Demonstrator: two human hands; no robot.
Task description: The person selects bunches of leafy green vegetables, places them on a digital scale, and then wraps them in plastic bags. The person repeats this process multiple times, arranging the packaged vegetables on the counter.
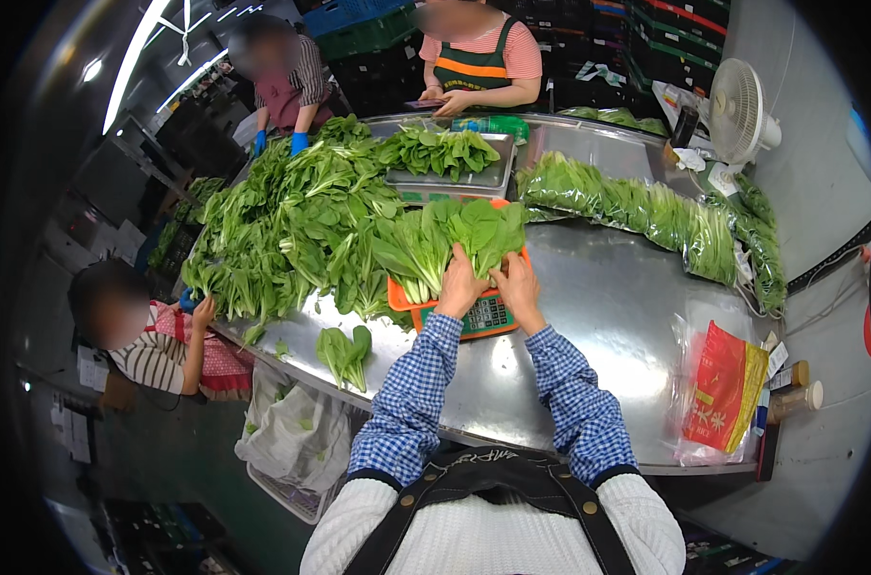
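A bunch of leafy greens [485,226] with broad leaves lies on the orange tray of a digital scale [487,316]. From the near side, my left hand [462,282] and my right hand [519,287] grip this bunch, fingers curled into the leaves. Some of my fingertips are hidden among them. More greens [412,251] rest on the tray's left part, their pale stems toward me. Left of the scale spreads a large heap of loose greens [301,211]. A small loose plant [344,356] lies by the table's near edge.
Bagged greens [637,206] line the table's [598,297] far right. Behind my scale stands a second scale [493,177] holding greens. A red and yellow bag [723,388] and jars [795,401] lie right, below a fan [739,110]. Three people stand around the table.
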